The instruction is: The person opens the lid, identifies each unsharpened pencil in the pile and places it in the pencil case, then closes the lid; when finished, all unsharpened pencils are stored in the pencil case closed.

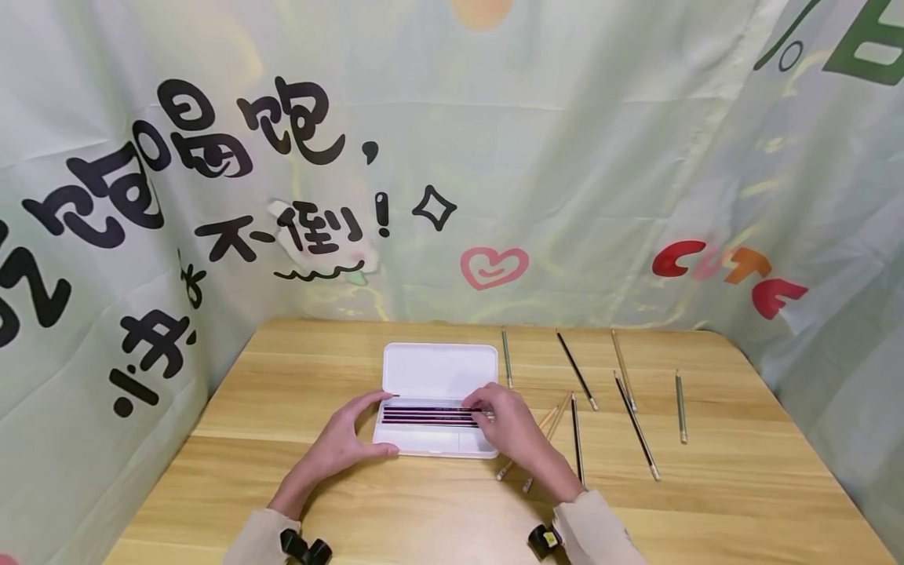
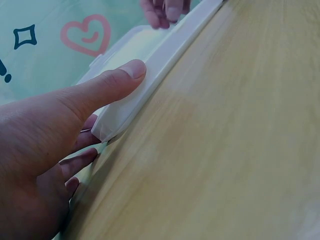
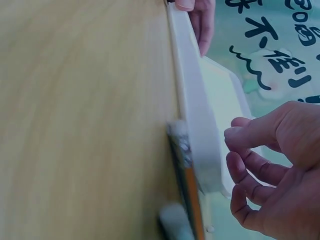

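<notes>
An open white pencil case (image 1: pixel 431 442) lies on the table in the head view, its lid (image 1: pixel 441 369) raised at the back. Several dark-striped pencils (image 1: pixel 424 416) lie side by side in it. My left hand (image 1: pixel 342 438) grips the case's left end, thumb on the front wall and fingers behind. My right hand (image 1: pixel 510 420) is over the case's right end, thumb and forefinger pinched around the end of a pencil. In the right wrist view those fingertips (image 3: pixel 234 136) meet just above the case wall; the pencil is hidden there.
Several loose pencils lie right of the case, among them a black pencil (image 1: pixel 639 431), a green pencil (image 1: pixel 681 408) and a natural wood pencil (image 1: pixel 625 369). Some pencils (image 1: pixel 505 471) lie under the right forearm. A printed curtain (image 1: pixel 565 196) hangs around the wooden table (image 1: pixel 395 518).
</notes>
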`<state>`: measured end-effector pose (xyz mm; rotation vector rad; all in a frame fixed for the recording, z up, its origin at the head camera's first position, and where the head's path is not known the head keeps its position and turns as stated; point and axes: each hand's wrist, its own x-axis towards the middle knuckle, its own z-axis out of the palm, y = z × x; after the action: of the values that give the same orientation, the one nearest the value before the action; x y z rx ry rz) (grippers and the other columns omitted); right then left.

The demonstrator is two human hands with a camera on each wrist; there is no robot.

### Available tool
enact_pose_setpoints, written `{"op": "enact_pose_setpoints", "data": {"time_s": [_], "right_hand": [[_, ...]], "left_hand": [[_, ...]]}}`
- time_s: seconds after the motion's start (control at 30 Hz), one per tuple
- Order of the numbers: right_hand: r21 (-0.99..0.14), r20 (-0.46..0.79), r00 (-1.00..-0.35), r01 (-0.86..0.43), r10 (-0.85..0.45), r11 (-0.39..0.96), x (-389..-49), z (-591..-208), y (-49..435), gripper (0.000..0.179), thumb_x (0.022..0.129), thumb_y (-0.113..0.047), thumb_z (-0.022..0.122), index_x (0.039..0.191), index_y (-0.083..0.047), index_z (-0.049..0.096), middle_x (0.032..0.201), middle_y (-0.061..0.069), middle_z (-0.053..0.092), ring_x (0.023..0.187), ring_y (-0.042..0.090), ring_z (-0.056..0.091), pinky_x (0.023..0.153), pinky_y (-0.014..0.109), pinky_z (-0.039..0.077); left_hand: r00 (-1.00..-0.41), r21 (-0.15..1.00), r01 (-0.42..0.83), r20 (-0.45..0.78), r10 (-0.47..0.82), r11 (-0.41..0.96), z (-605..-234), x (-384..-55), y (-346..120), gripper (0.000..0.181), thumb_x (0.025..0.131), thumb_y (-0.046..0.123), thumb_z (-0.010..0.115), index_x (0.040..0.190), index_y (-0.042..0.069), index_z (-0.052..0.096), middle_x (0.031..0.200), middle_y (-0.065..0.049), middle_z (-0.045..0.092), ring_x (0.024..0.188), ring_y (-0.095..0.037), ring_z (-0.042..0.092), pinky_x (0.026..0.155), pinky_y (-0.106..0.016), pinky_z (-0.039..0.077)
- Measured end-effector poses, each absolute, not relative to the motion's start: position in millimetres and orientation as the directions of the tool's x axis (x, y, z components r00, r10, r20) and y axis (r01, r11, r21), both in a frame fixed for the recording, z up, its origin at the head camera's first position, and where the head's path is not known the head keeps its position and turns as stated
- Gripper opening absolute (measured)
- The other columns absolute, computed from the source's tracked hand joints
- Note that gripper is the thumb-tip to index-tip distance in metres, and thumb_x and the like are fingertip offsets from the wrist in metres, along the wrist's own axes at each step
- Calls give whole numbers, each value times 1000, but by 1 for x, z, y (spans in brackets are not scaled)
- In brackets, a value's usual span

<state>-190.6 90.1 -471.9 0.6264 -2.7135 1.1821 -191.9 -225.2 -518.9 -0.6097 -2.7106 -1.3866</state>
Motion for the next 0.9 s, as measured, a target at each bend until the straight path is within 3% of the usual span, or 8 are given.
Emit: {"op": "enact_pose_setpoints", "data": {"time_s": [0.13, 0.47, 0.7, 0.9], "right_hand": [[-702, 265, -921, -386, -284, 598, -183, -464, 104, 24, 87, 9, 72, 105, -5, 76, 100, 5, 70, 90, 17, 65, 76, 30, 59], [-729, 306, -939, -336, -156, 597, -169, -455, 151, 29, 88, 1, 77, 115, 1, 69, 88, 2, 65, 74, 15, 64, 66, 23, 58], [-680, 268, -960, -245, -77, 691, -157, -461, 178, 30, 89, -3, 78, 115, 3, 67, 82, 1, 67, 71, 12, 64, 64, 23, 57], [-612, 173, -983, -152, -56, 776, -153, -468, 187, 44, 85, -10, 84, 120, 8, 65, 85, 5, 68, 72, 12, 64, 64, 28, 57]], "left_hand": [[-921, 767, 364, 212, 326, 529, -520, -193, -226, 92, 67, 49, 95, 145, 20, 56, 149, -9, 54, 139, -39, 46, 114, -66, 31], [-916, 769, 376, 222, 335, 517, -520, -194, -224, 91, 67, 48, 95, 144, 20, 57, 149, -9, 55, 139, -38, 47, 114, -66, 32], [-915, 759, 380, 222, 338, 529, -520, -195, -224, 92, 67, 50, 95, 144, 19, 57, 149, -8, 55, 139, -38, 47, 115, -65, 31], [-914, 755, 383, 226, 337, 531, -521, -194, -225, 90, 67, 49, 95, 144, 18, 58, 148, -9, 55, 139, -38, 47, 114, -64, 33]]}}
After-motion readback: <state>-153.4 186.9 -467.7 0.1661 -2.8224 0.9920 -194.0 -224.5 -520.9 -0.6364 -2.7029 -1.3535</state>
